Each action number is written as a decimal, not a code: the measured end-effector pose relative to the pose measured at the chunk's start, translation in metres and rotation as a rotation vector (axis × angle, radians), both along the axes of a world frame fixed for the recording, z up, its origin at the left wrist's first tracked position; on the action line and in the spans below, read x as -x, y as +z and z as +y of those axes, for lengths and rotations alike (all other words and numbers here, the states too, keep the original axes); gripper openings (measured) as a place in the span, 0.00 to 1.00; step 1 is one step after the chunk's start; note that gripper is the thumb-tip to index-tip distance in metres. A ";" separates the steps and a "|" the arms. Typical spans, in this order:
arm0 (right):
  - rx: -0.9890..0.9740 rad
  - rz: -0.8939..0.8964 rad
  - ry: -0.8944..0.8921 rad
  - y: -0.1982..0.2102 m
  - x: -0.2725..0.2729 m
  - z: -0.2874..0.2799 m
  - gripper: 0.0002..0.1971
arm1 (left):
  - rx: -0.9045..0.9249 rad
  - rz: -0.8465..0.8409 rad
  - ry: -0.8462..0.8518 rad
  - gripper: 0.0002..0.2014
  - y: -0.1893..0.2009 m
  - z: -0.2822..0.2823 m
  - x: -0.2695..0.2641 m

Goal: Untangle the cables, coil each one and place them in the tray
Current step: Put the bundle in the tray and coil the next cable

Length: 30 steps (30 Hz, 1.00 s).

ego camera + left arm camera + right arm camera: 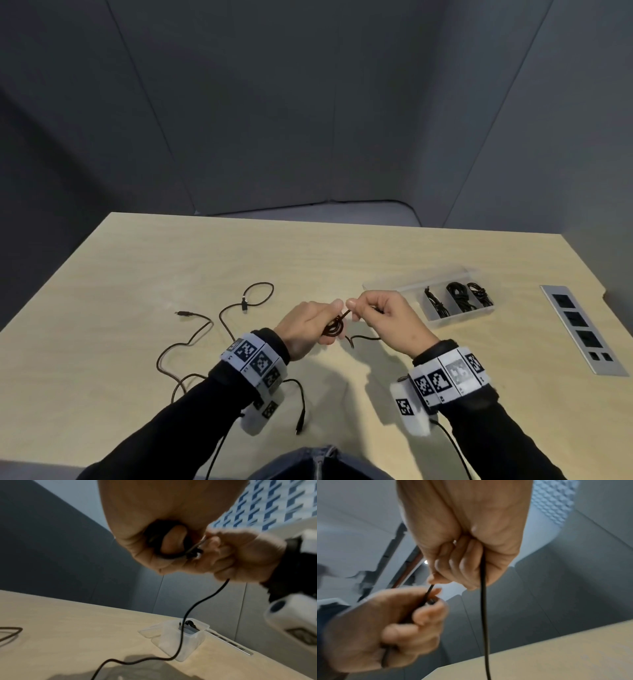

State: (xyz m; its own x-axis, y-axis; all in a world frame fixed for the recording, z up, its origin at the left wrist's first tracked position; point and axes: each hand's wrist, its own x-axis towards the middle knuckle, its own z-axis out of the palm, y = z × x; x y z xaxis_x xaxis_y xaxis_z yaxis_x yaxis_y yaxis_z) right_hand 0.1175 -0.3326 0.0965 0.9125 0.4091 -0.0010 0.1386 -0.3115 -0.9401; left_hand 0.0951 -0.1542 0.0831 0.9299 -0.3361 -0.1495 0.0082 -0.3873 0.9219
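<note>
Both hands are raised over the middle of the table. My left hand grips a small coil of black cable between curled fingers; the same coil shows in the left wrist view wound round a finger. My right hand pinches the same cable just beyond the coil, and the free tail hangs from the fist down to the table. A clear plastic tray stands to the right with three coiled black cables in its compartments. Another loose black cable sprawls on the table at the left.
A clear lid lies behind the tray. A grey power socket panel is set into the table at the far right. Grey partition walls stand behind the wooden table. A further cable end lies near my left forearm.
</note>
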 end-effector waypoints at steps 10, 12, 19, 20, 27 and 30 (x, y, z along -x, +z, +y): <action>-0.465 0.338 -0.181 -0.019 0.001 -0.015 0.07 | 0.330 0.122 0.247 0.15 -0.003 -0.001 -0.006; -0.393 0.292 -0.131 -0.027 0.004 -0.011 0.05 | 0.378 0.129 0.343 0.14 -0.002 -0.005 -0.008; 0.023 0.328 0.085 -0.053 0.020 0.011 0.28 | 0.666 0.066 0.527 0.14 0.014 -0.011 -0.009; 0.103 0.344 0.130 -0.056 0.025 0.013 0.31 | 0.697 0.055 0.558 0.14 0.018 -0.009 -0.010; 0.199 0.252 0.304 -0.037 0.033 0.000 0.10 | 0.412 -0.118 0.592 0.12 0.024 0.016 -0.018; 0.031 0.174 0.244 -0.011 0.024 -0.015 0.07 | 0.197 -0.163 0.491 0.15 0.017 0.024 -0.017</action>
